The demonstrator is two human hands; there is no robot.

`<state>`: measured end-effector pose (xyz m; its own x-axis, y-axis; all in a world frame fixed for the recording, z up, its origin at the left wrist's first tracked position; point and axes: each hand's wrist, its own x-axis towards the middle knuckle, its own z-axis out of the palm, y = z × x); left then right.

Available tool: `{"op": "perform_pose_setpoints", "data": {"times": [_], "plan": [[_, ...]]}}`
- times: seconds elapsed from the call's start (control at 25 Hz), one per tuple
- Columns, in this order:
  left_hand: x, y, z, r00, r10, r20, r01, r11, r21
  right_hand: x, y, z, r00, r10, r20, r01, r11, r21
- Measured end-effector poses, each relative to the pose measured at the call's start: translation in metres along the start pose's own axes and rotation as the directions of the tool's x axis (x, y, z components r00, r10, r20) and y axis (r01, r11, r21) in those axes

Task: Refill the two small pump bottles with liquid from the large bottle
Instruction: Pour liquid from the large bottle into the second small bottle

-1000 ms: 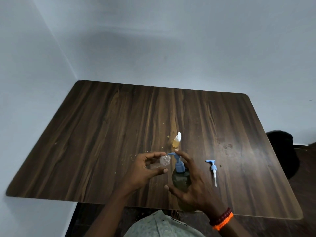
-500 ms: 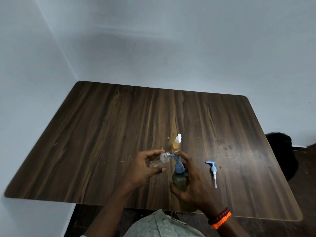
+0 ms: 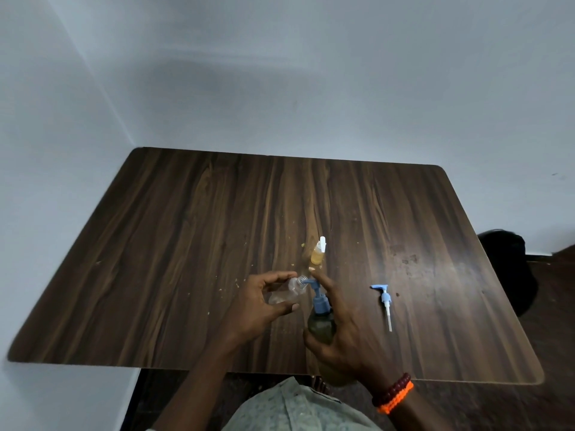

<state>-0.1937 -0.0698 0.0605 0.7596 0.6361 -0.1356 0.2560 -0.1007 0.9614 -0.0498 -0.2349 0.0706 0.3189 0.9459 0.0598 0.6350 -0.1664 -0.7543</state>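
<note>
My right hand [image 3: 345,334] grips the large dark green bottle [image 3: 322,329], and its index finger rests on top of the blue pump head [image 3: 317,293]. The pump's spout points at the open neck of a small clear bottle [image 3: 291,290]. My left hand [image 3: 261,303] holds that bottle tilted on its side between thumb and fingers. A second small bottle [image 3: 318,255] with amber liquid and a white pump top stands upright on the table just beyond my hands. A loose blue and white pump [image 3: 385,301] lies flat to the right.
The dark wooden table [image 3: 186,244] fills the view, with pale walls behind and to the left. Small crumbs and drips dot the surface near the bottles. A black object [image 3: 510,269] sits on the floor past the table's right edge.
My right index finger has come down onto the pump head, which sits lower. The small clear bottle's neck has stayed at the spout. The camera view shifted slightly.
</note>
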Motion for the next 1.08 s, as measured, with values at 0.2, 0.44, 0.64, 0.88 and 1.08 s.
{"op": "perform_pose_setpoints", "data": {"times": [0.2,0.44,0.64,0.88,1.08], "plan": [[-0.004,0.0036,0.0033,1.0,0.011,0.008,-0.011,1.0,0.012,0.0004,0.0021,0.0054,0.998,0.007,-0.056,-0.004,0.998,0.056],[-0.0021,-0.0013,0.0038,0.999,0.024,-0.023,-0.024,1.0,-0.005,-0.0009,0.0039,0.0047,1.0,-0.003,-0.013,0.004,0.999,0.034],[-0.004,-0.0043,0.0073,1.0,0.016,-0.019,-0.016,1.0,0.0,-0.0036,0.004,0.0058,0.999,0.008,-0.045,-0.007,1.0,0.01],[-0.0013,-0.0047,0.008,0.999,0.026,-0.04,-0.026,1.0,-0.001,-0.0019,0.0033,0.0038,1.0,0.014,-0.008,-0.014,1.0,-0.026],[0.0011,-0.005,0.0097,0.999,0.019,-0.026,-0.019,1.0,-0.007,-0.0022,0.0041,0.0028,0.998,0.042,-0.037,-0.042,0.999,-0.015]]}}
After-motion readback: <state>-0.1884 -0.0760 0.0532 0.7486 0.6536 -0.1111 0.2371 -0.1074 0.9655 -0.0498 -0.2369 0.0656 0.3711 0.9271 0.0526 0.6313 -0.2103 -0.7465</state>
